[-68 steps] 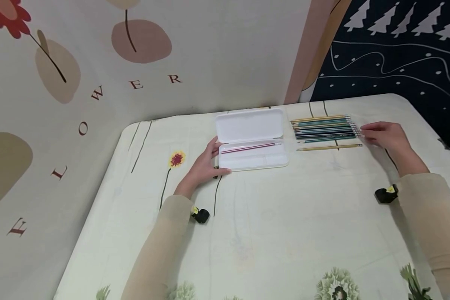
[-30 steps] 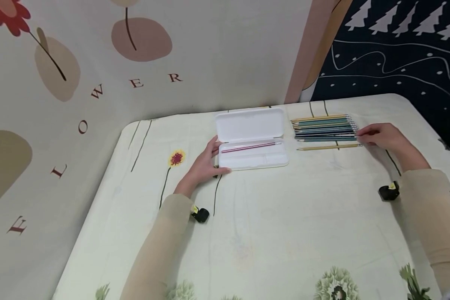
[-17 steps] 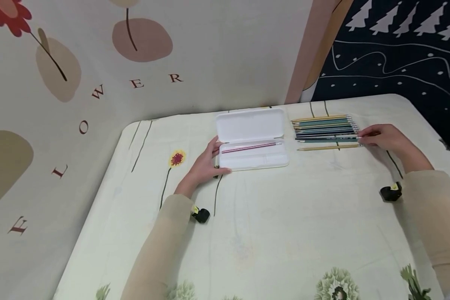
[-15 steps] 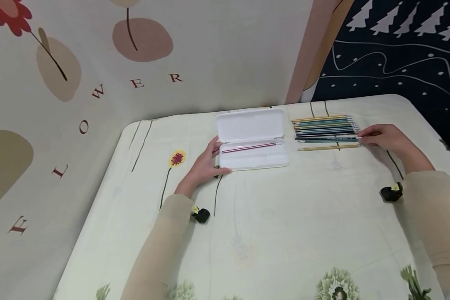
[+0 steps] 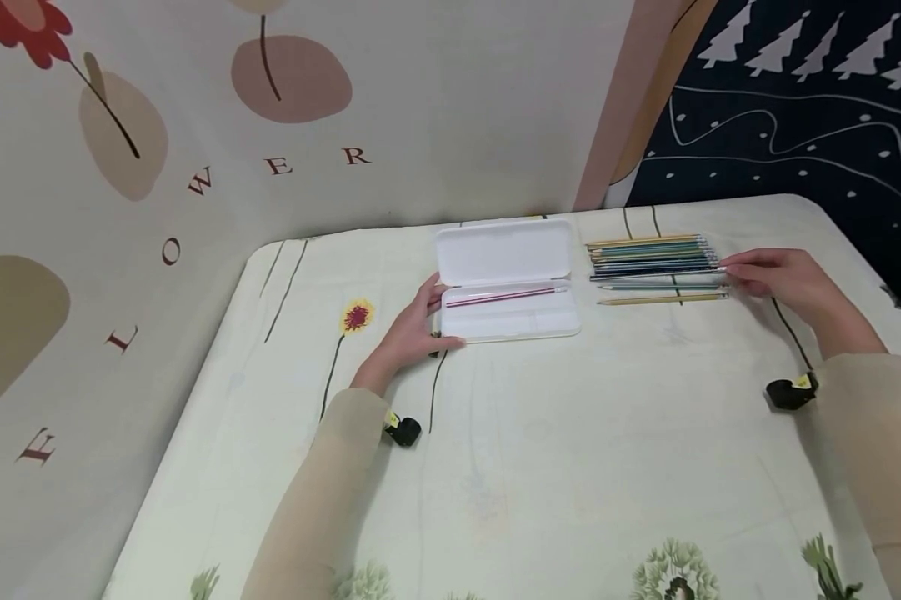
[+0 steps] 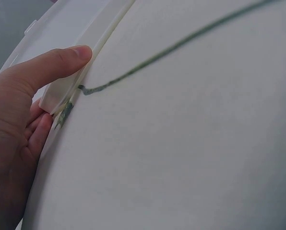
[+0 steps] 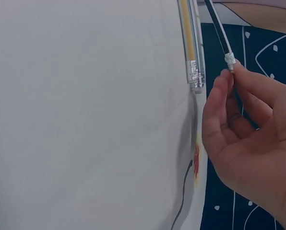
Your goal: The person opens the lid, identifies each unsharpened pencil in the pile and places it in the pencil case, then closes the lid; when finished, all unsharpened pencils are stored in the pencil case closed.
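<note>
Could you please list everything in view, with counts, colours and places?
Pencil case: one, white, open, towards the back.
Pencil in case: at least one, magenta, lying lengthwise.
Pencil row: too packed to count, gold, green, dark blue, right of the case.
Separate pencils: two, bluish green and gold, nearer than the row.
Held pencil: one, dark, row's near edge.
Table cover: one, pale with flower prints, beneath.
Backdrop: one, pale, printed, at the back.
Dark cloth: one, navy, white trees, far right.
Wrist devices: two, black, by the wrists.
Sleeves: two, beige, left and right.
Left hand: one, gripping the case's left end.
Right hand: one, pinching the held pencil's end.
</note>
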The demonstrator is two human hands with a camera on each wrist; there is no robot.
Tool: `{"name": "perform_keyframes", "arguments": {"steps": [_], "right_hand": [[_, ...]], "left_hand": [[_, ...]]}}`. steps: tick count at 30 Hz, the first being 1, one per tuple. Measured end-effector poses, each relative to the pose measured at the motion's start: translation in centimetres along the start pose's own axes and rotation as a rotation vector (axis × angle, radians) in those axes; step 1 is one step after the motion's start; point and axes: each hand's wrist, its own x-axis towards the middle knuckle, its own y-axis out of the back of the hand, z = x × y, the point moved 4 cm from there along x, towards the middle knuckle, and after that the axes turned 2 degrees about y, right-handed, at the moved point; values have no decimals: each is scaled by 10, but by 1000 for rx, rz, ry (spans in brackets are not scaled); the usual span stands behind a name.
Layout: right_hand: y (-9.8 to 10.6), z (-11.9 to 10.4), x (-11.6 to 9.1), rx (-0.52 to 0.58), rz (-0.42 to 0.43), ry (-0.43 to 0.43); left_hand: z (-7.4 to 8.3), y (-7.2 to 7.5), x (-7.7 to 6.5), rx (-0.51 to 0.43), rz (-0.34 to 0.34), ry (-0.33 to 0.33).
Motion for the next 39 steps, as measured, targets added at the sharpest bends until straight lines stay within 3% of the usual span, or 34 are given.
{"name": "perform_keyframes", "arguments": {"steps": [4, 11, 15, 21, 30, 39], "right_hand": [[1, -4, -4, 151, 18, 21], [3, -14, -7, 551, 15, 19], [0, -20, -7, 723, 7, 30], [-8, -30, -7, 732, 4, 62], [-24, -50, -10, 755, -74, 139], [-43, -60, -1, 592, -94, 153]], "left_hand": [[0, 0, 0, 2, -1, -4], [1, 0, -1, -7, -7, -9], [0, 0, 0, -7, -8, -7], [-1, 0, 0, -4, -7, -4], [-1, 0, 0, -8, -2, -15], [0, 0, 1, -7, -1, -19]]}}
